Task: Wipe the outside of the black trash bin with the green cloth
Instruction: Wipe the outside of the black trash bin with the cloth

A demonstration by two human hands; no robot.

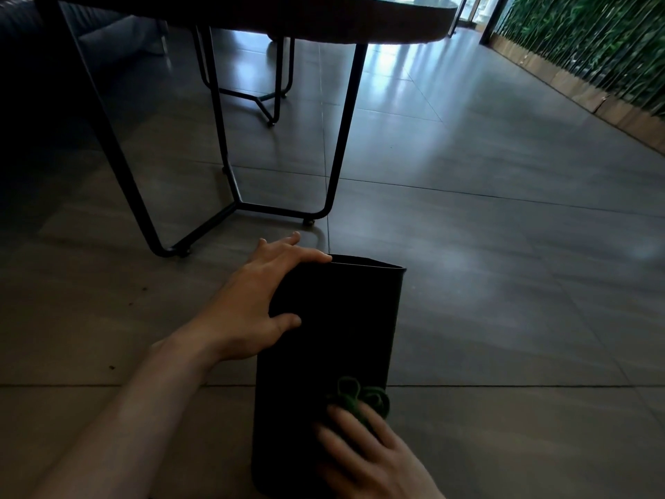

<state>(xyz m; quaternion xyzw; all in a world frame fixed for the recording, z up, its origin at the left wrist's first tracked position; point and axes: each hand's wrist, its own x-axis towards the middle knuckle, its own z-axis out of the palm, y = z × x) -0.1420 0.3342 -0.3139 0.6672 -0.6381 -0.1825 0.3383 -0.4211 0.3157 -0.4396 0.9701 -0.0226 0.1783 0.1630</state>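
Observation:
The black trash bin [334, 325] lies tipped on the tiled floor, its open mouth pointing away from me toward the table. My left hand [262, 293] grips the bin's left side near the rim, thumb pressed on the upper face. A crumpled green cloth [360, 396] rests on the bin's near end. My right hand [367, 452] presses flat on the cloth, fingers spread over it, slightly blurred.
A table with a thick round-edged top [360, 27] and black metal legs [342, 138] stands just beyond the bin. A second leg frame [266, 99] sits farther back. A green plant wall with a wooden base [590, 66] runs along the right.

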